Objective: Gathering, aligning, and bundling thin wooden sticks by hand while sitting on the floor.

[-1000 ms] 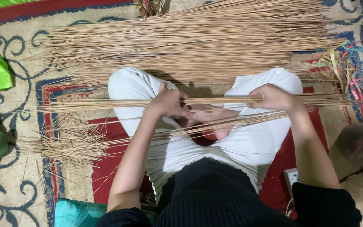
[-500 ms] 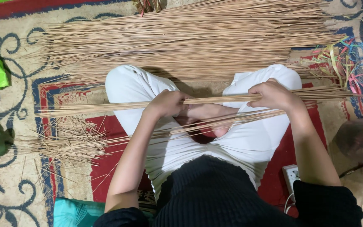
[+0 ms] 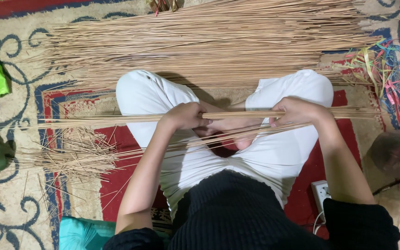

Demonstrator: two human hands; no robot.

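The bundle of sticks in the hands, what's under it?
Under the bundle of sticks held by the left hand and right hand are crossed legs in white trousers, more loose sticks and a bare foot. The rug beneath is hidden.

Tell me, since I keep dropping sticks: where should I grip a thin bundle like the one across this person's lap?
Probably as shown: the bundle of sticks lies level across the lap, so come from above and grip its middle stretch with the left hand and right hand apart, fingers wrapped around, leaving both long ends free.

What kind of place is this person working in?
Probably a home floor used for handcraft: a patterned carpet, a big pile of thin sticks, and a wall-type power socket lying beside the seated person.
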